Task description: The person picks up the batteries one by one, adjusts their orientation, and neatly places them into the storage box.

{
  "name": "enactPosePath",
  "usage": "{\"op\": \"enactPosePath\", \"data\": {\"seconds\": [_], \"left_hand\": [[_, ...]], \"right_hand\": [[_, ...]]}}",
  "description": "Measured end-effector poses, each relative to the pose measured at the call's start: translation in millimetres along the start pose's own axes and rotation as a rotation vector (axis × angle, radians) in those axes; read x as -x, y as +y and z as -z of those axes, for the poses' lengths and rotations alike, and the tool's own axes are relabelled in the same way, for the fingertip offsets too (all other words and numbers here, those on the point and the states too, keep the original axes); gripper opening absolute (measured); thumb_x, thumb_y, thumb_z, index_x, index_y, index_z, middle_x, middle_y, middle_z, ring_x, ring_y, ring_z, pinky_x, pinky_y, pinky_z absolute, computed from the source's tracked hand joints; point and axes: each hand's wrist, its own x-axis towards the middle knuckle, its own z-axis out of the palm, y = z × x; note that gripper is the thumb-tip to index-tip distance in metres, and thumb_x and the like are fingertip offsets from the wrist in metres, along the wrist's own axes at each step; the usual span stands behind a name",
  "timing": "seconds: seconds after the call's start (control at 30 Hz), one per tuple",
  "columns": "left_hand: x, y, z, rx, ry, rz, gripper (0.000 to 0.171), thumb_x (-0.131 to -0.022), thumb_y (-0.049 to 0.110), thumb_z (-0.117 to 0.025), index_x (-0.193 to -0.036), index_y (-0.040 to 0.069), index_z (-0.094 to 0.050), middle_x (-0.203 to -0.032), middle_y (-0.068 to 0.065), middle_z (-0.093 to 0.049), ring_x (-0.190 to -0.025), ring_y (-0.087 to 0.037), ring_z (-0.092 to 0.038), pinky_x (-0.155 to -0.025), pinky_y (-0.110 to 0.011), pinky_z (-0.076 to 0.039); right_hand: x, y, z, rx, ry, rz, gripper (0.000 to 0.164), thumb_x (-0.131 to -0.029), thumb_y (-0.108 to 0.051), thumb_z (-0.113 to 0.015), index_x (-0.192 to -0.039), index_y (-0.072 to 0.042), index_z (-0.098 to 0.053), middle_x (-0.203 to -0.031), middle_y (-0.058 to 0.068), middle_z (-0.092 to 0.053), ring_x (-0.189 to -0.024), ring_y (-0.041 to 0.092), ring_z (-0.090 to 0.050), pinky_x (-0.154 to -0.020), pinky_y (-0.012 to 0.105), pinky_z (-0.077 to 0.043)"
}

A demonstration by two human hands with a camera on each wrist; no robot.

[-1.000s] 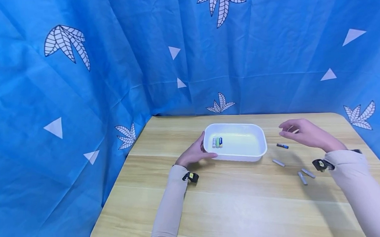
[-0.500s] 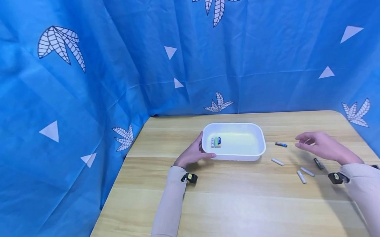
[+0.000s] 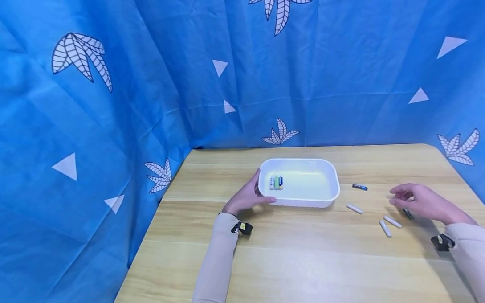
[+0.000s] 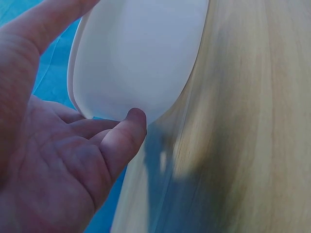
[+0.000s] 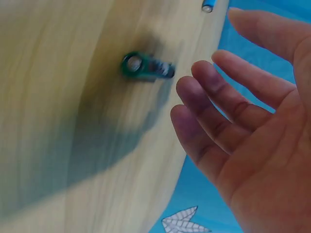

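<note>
Curtain [image 3: 240, 80]: is hanging in blue folds behind and along the left, showing white leaves and triangles.
Surface [image 3: 270, 257]: is spreading below in pale wood grain.
White tray [image 3: 308, 185]: is sitting toward the far edge of the surface, the loose pieces lying to its right.
Left hand [image 3: 246, 198]: is keeping its grip clamped on the tray's left end, the thumb lying along the near side.
Right hand [image 3: 426, 203]: is hovering over the surface's right part, fingers loosely bent, grip standing apart (the right wrist view is showing a gap before the fingertips).
Batteries in the tray: three are lying side by side near its left end, one pale [image 3: 272, 183], one green [image 3: 276, 183], one dark blue [image 3: 281, 182].
Blue-and-black battery [image 3: 360, 187]: is lying just right of the tray.
Pale cylinders: one [image 3: 354, 208] is lying nearer, two [image 3: 392, 222] close together beyond it.
Dark battery [image 3: 408, 214]: is lying beneath the right hand, partly hidden.
</note>
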Motion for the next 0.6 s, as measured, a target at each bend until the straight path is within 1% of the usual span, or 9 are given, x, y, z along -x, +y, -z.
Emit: {"op": "enactPosePath", "data": {"seconds": [0.1,0.2,0.3,0.37,0.47,0.6], "left_hand": [[-0.9,-0.6,0.3,0.005,-0.002,-0.003,0.124,-0.076,0.033,-0.093,-0.167,0.035,-0.009,-0.158,-0.01,-0.049,-0.144,-0.03,-0.052,-0.125,-0.055,-0.034],[-0.3,-2.5,0.8,-0.001,0.0,-0.003,0.124,-0.076,0.035,-0.093,-0.167,0.032,-0.009,-0.157,-0.01,-0.05,-0.142,-0.03,-0.053,-0.124,-0.056,-0.035],[-2.7,-2.8,0.8,-0.005,-0.006,-0.006,0.125,-0.076,0.036,-0.093,-0.168,0.03,-0.008,-0.156,-0.01,-0.052,-0.141,-0.029,-0.054,-0.124,-0.057,-0.035],[-3.2,-3.7,0.9,-0.002,-0.008,-0.003,0.126,-0.076,0.036,-0.093,-0.168,0.03,-0.007,-0.155,-0.009,-0.052,-0.141,-0.028,-0.054,-0.124,-0.057,-0.034],[-3.4,-4.7,1.2,-0.001,-0.003,0.001,0.126,-0.076,0.037,-0.093,-0.168,0.03,-0.008,-0.155,-0.009,-0.052,-0.141,-0.028,-0.054,-0.124,-0.057,-0.034],[-3.4,-5.1,1.2,0.002,0.004,-0.004,0.125,-0.076,0.036,-0.093,-0.168,0.03,-0.008,-0.156,-0.009,-0.051,-0.143,-0.029,-0.052,-0.125,-0.058,-0.033]], "right_hand": [[4.9,5.7,-1.4,0.016,-0.011,0.024,0.044,-0.093,-0.022,-0.077,-0.123,0.009,-0.067,-0.108,0.017,-0.074,-0.091,0.007,-0.066,-0.076,0.025,-0.056],[9.3,10.6,-3.4,0.015,-0.03,0.041,0.048,-0.088,-0.022,-0.082,-0.124,0.008,-0.068,-0.114,0.022,-0.073,-0.095,0.0,-0.064,-0.078,0.024,-0.056],[14.6,15.1,-3.1,-0.003,-0.036,0.054,0.052,-0.083,-0.021,-0.086,-0.124,0.006,-0.068,-0.117,0.023,-0.072,-0.097,-0.011,-0.057,-0.08,0.019,-0.054],[16.8,17.4,-3.4,-0.009,-0.039,0.072,0.054,-0.08,-0.021,-0.087,-0.124,0.005,-0.069,-0.117,0.022,-0.072,-0.097,-0.016,-0.053,-0.08,0.017,-0.051],[18.8,19.7,-3.8,0.009,-0.031,0.085,0.057,-0.076,-0.022,-0.09,-0.123,0.002,-0.07,-0.116,0.019,-0.071,-0.097,-0.018,-0.049,-0.08,0.016,-0.05],[21.9,22.2,-4.4,0.051,-0.016,0.086,0.058,-0.073,-0.024,-0.092,-0.122,0.0,-0.073,-0.115,0.016,-0.07,-0.097,-0.019,-0.047,-0.078,0.018,-0.049]]}}
